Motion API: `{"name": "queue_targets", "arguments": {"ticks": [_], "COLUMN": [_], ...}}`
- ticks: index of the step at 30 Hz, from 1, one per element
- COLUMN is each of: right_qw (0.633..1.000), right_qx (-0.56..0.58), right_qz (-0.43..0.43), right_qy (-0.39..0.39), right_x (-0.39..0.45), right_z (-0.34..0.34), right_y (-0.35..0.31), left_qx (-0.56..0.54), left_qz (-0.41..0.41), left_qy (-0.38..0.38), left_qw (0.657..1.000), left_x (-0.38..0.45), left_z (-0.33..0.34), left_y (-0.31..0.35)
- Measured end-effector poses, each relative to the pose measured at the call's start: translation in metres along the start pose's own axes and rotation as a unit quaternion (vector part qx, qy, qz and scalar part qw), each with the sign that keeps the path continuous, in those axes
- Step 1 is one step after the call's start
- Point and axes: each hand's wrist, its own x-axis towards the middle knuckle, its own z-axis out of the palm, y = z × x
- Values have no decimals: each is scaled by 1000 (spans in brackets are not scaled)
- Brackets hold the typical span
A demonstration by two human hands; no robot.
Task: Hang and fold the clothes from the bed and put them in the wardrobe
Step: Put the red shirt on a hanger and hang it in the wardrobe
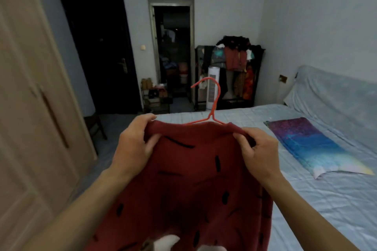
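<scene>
beige wardrobe (30,108) door at far left looks closed, and the left hand (134,149) pinches one shoulder of the dark red garment (193,189) while the right hand (257,155) pinches the other. orange hanger (212,104) hook pokes up between them above the bed (306,199), so tug both shoulders evenly to seat it level.

Home bedroom, bed (306,189), wardrobe (30,108), laden clothes rack (230,75)

Both forearms bare to frame edge; left hand (133,144), right hand (258,152) ungloved, ringless
</scene>
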Motion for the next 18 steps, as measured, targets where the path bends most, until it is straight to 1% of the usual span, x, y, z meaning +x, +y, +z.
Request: {"name": "queue_targets", "arguments": {"ticks": [2, 7, 9, 13, 16, 18], "right_qw": [999, 995, 992, 989, 990, 990], "right_qx": [41, 100, 120, 134, 131, 134], "right_qz": [-3, 1, 4, 9, -3, -7], "right_qy": [2, -23, -41, -60, -55, -51], "right_x": [-4, -27, -36, -46, -47, -48], "right_z": [-6, -6, -3, 3, 1, 3], "right_y": [-5, -21, -27, -37, -47, -53], "left_qx": [17, 30, 21, -17, -60, -44], "left_qz": [-18, -34, -61, -134, -192, -188], "left_qy": [2, -64, -83, -155, -171, -200], "left_qw": [1000, 997, 995, 979, 964, 961], "left_x": [-8, -43, -56, -71, -80, -86], "left_z": [-23, -63, -76, -112, -140, -155], "left_y": [13, 38, 45, 43, 36, 31]}}
